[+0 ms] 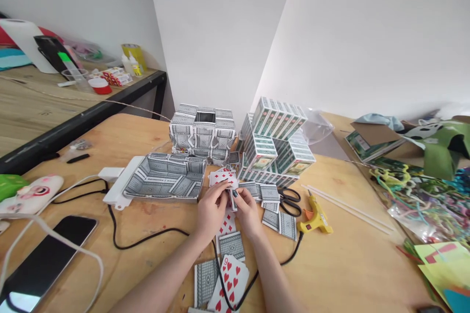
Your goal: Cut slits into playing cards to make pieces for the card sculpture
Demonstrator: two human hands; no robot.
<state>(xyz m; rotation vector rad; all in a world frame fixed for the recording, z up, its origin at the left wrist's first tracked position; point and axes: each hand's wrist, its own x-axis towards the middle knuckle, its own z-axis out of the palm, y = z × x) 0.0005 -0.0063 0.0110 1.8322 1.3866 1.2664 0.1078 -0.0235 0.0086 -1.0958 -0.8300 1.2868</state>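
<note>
Fingers bent, my left hand (212, 208) and my right hand (248, 211) meet at the middle of the table around a small playing card (232, 201), seen nearly edge-on. Other red-suited playing cards (223, 177) lie just beyond my fingertips. Below my wrists are a nine of hearts (230, 281) and patterned card backs (232, 245), with a black cord across some of them. Behind my hands stand an open tray covered in cards (165, 178) and a box shape built from cards (202, 132).
Card packs (271, 156) are stacked behind my right hand. Black-handled scissors (290, 202) and a yellow glue gun (315, 215) lie to the right, near white glue sticks (347, 208). A phone (51, 259) and cables lie at left; craft scraps (433, 195) at far right.
</note>
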